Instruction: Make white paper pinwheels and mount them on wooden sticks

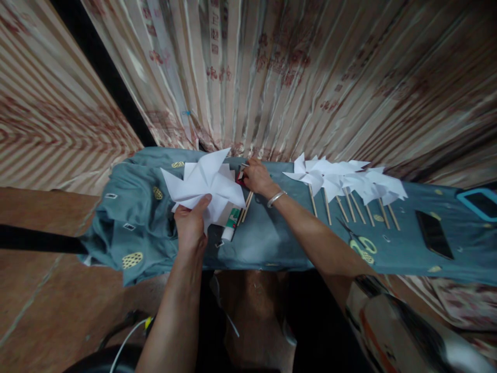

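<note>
My left hand [191, 223] grips a white paper pinwheel [209, 181], thumb on top near its centre and fingers underneath. White paper sheets [190, 168] show behind the blades. My right hand [257, 177], with a silver bangle at the wrist, reaches to a small red item [240, 176]; the fingers are bent together, and what they pinch is too small to make out. Between the hands lie a few wooden sticks [247, 208] and a green and white glue stick [232, 224]. The pinwheel partly covers the paper.
On the narrow cloth-covered table [272, 243], several finished pinwheels [349, 181] on sticks overlap at the right. Scissors [361, 243], a dark phone [434, 234] and a blue-framed device [479, 201] lie beyond. A patterned curtain [264, 77] hangs along the back; a black pole [104, 72] slants at left.
</note>
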Demonstrator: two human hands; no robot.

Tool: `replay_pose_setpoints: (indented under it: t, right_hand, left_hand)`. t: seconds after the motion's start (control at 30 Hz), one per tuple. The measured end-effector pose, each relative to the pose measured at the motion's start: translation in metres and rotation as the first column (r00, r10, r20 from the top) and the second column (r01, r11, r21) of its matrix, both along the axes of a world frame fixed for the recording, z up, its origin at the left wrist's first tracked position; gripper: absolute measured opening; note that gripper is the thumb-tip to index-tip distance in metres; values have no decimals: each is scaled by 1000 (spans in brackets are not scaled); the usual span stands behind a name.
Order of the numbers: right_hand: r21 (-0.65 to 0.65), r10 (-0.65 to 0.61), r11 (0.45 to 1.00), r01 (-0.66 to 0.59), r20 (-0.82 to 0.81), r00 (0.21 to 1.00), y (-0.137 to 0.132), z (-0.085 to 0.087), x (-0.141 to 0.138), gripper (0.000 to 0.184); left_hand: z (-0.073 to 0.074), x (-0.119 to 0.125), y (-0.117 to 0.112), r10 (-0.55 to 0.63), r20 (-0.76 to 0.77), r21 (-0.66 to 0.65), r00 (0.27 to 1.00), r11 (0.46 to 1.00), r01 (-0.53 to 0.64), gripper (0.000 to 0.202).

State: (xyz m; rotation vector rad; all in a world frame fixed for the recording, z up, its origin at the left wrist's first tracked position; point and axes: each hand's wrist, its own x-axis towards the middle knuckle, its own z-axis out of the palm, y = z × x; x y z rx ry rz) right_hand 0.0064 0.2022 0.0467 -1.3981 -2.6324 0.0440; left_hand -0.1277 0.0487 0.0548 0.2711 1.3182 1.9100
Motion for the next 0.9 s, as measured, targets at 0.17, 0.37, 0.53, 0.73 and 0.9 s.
replay_pose_setpoints:
  t: [0.17, 0.37, 0.53, 0.73, 0.9]
  right_hand:
    - [8, 41, 999, -40, -49, 998, -5, -1, 3, 30]
    - [15, 36, 999, -34, -161, 986, -11, -1, 9, 23]
    - [-34, -11, 999, -2, -369, 929, -12, -1, 17, 16]
    - [-385, -332, 923, -13, -813, 479, -45, 1, 48, 10]
    - [-570, -577, 769, -288, -814, 70, -100, 7, 85, 24]
  left_hand:
    - [-1, -1, 0, 2, -7, 4, 1000, 1000, -2, 34]
    - [-1, -1, -1, 8, 9, 21, 1000, 1000, -8, 35]
    - [1, 0, -2, 6, 12, 33, 1000, 999, -6, 35]
    - [-2, 8, 0, -23, -35, 29, 999, 999, 24, 34]
    - [-3, 30, 1, -64, -159, 37, 985, 997, 70, 28]
